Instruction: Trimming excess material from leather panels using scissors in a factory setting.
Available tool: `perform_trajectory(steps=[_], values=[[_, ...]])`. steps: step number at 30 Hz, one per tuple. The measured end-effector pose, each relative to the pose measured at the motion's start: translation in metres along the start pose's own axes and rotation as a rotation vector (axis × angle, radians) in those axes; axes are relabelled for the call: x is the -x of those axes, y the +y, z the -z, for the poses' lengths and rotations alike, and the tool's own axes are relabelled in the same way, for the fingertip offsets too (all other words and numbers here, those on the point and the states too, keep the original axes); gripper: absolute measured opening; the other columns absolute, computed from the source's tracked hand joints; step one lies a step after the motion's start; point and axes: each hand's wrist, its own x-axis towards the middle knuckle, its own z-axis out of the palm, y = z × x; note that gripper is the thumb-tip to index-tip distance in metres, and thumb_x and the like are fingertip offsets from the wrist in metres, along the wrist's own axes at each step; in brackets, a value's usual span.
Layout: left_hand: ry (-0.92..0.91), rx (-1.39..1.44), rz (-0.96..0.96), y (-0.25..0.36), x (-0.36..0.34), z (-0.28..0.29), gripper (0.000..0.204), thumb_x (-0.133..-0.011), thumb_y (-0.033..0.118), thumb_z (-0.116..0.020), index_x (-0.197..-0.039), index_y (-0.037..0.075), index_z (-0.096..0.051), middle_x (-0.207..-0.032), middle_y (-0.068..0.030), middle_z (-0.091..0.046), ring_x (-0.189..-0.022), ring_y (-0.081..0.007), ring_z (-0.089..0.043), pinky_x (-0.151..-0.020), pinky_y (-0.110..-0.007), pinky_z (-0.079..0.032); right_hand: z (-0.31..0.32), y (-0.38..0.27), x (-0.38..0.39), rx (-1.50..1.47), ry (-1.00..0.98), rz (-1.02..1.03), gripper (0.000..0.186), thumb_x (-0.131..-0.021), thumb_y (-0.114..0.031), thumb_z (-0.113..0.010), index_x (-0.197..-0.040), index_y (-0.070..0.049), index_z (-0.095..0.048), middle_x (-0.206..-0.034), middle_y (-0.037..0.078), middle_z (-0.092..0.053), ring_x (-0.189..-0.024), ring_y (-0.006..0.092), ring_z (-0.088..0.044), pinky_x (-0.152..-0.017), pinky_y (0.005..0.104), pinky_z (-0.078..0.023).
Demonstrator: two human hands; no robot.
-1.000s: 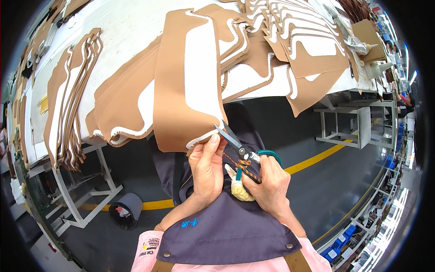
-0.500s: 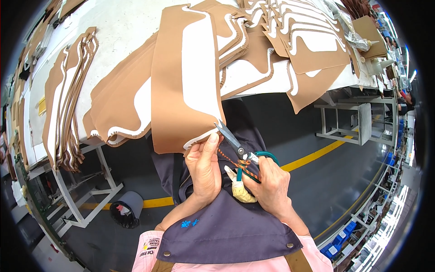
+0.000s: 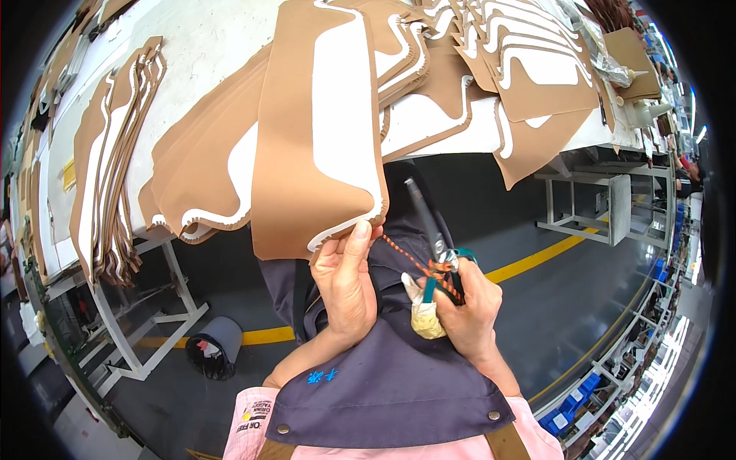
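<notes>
My left hand pinches the near edge of a brown leather-like panel between thumb and fingers. The panel overhangs the table's front edge, and a white layer covers part of its face. Small notches show along its curved lower right rim. In my right hand is a pair of scissors with green handles, its blades together and pointing up and away, clear of the panel on the right. An orange-and-black cord is wound at the handles. Yellowish wrapping covers the right thumb.
Fanned brown panels lie left of the held one, beside a bundle of narrow strips. More panels overlap at the far right of the white table. A waste bin stands on the floor at left, near the table's metal legs.
The scissors have moved right, away from the panel's edge, and their blades have closed. My left hand keeps its pinch, and notches now show along the panel's lower right curve.
</notes>
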Motion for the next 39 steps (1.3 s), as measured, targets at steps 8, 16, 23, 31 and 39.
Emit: perform_trajectory(steps=[8, 16, 23, 31, 39], values=[[-0.002, 0.046, -0.058, -0.003, 0.003, -0.002, 0.018, -0.095, 0.004, -0.057, -0.111, 0.004, -0.065, -0.111, -0.0052, -0.066, -0.105, -0.0132, -0.06, -0.095, -0.032, -0.048, -0.013, 0.0, 0.008, 0.26, -0.02, 0.074, 0.046, -0.064, -0.013, -0.08, -0.101, 0.005, -0.059, -0.075, 0.01, -0.057, -0.063, 0.0243, -0.059, -0.054, 0.0328, -0.047], [0.072, 0.014, -0.023, -0.016, 0.002, -0.006, 0.015, -0.095, 0.004, -0.058, -0.106, 0.003, -0.068, -0.109, -0.0053, -0.067, -0.1, -0.0128, -0.061, -0.092, -0.029, -0.049, -0.016, -0.002, 0.014, 0.288, -0.052, 0.035, 0.043, -0.067, -0.017, -0.08, -0.098, 0.003, -0.058, -0.074, 0.009, -0.055, -0.062, 0.0238, -0.058, -0.051, 0.033, -0.047], [0.047, 0.062, -0.032, -0.017, 0.001, -0.007, 0.017, -0.095, 0.004, -0.058, -0.109, 0.003, -0.066, -0.108, -0.0052, -0.067, -0.099, -0.0125, -0.062, -0.091, -0.028, -0.049, -0.019, -0.004, 0.015, 0.218, -0.069, -0.003, 0.035, -0.07, -0.016, -0.079, -0.089, 0.001, -0.054, -0.073, 0.011, -0.055, -0.06, 0.026, -0.059, -0.049, 0.0353, -0.046], [0.046, 0.052, -0.034, -0.019, 0.0, -0.003, 0.018, -0.095, 0.002, -0.057, -0.11, 0.002, -0.066, -0.109, -0.0059, -0.067, -0.1, -0.0125, -0.061, -0.092, -0.029, -0.048, -0.019, -0.003, 0.016, 0.223, -0.082, 0.007, 0.035, -0.07, -0.015, -0.079, -0.089, 0.001, -0.054, -0.072, 0.011, -0.055, -0.059, 0.0257, -0.059, -0.047, 0.0353, -0.046], [0.066, -0.034, -0.121, -0.012, 0.0, -0.004, 0.02, -0.094, 0.002, -0.058, -0.112, 0.001, -0.065, -0.111, -0.0078, -0.067, -0.101, -0.0152, -0.062, -0.093, -0.032, -0.048, -0.019, -0.001, 0.014, 0.215, -0.089, 0.033, 0.035, -0.07, -0.01, -0.079, -0.092, 0.002, -0.056, -0.072, 0.01, -0.058, -0.057, 0.0249, -0.059, -0.047, 0.0346, -0.046]])
